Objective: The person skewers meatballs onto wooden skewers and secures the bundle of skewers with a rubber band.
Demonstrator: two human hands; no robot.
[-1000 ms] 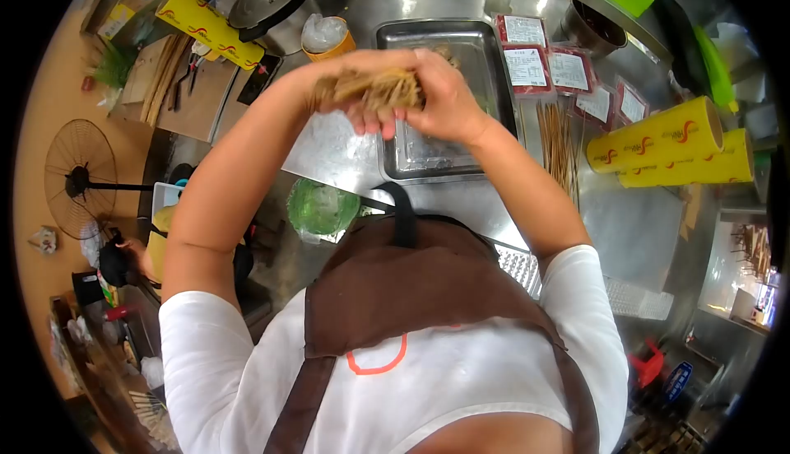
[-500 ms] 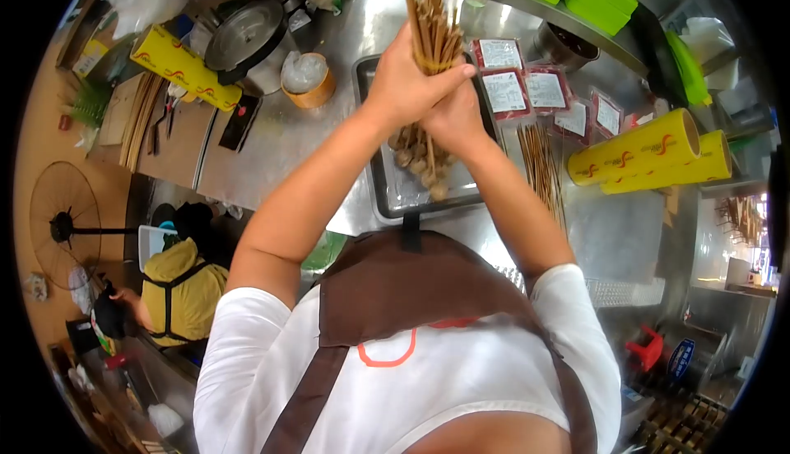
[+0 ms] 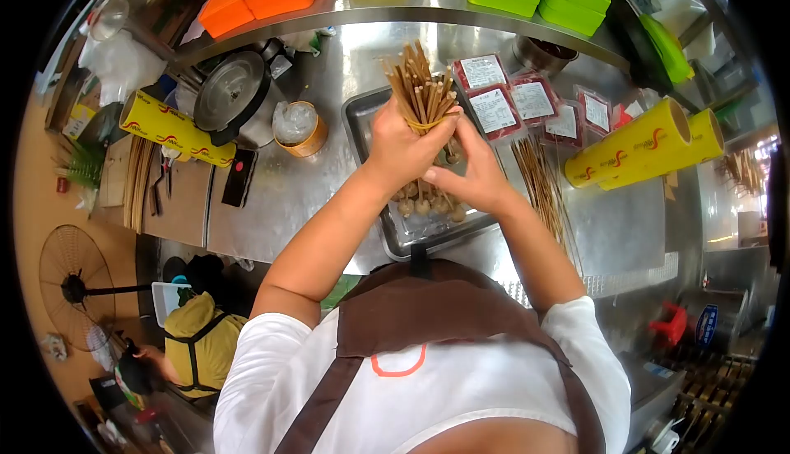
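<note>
Over the metal tray (image 3: 355, 129) I see a bundle of wooden skewers (image 3: 421, 96), bare stick ends upward, with a yellow rubber band (image 3: 425, 125) around it. Small brownish round food pieces (image 3: 422, 205) sit on the lower ends, above clear plastic in the tray. My left hand (image 3: 399, 145) is wrapped around the bundle just below the band. On the bundle's other side, my right hand (image 3: 481, 170) curves against it, fingertips by the band and thumb lower down. Part of the bundle is hidden behind my hands.
Sealed red packets (image 3: 533, 100) with white labels lie behind the tray. Loose skewers (image 3: 539, 182) and yellow film rolls (image 3: 629, 153) are at the right. Leftward stand a wooden tub (image 3: 306, 137) and a lidded pot (image 3: 233, 92). A shelf (image 3: 395, 13) spans the back; another person (image 3: 197, 339) is lower left.
My right hand has shifted from being clasped at the bundle to its right side, thumb now apart. The bundle sits more upright, and the view has tipped to show more of the shelf.
</note>
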